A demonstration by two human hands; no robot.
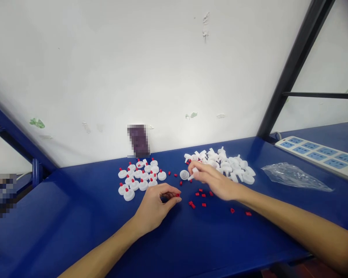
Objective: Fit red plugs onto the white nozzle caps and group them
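Between thumb and forefinger, my left hand [158, 202] pinches a small red cap [178, 195]. My right hand [213, 179] grips a white plastic nozzle piece [194, 172] with a narrow stem, close to the pile; its far side is hidden by the fingers. Just left of that hand, a round translucent white lid [184, 175] lies on the table. Loose red caps [203, 195] are scattered in front of and between the hands. On the left stand several white round lids with red-tipped spouts [129, 194]. A heap of white nozzle pieces [233, 166] lies behind my right hand.
The blue table [84, 216] meets a white wall [168, 69]. A blurred dark rectangular object [139, 141] leans on the wall. At the right are a clear plastic bag [295, 177] and a white power strip [321, 154]. A dark metal post [292, 69] rises behind them.
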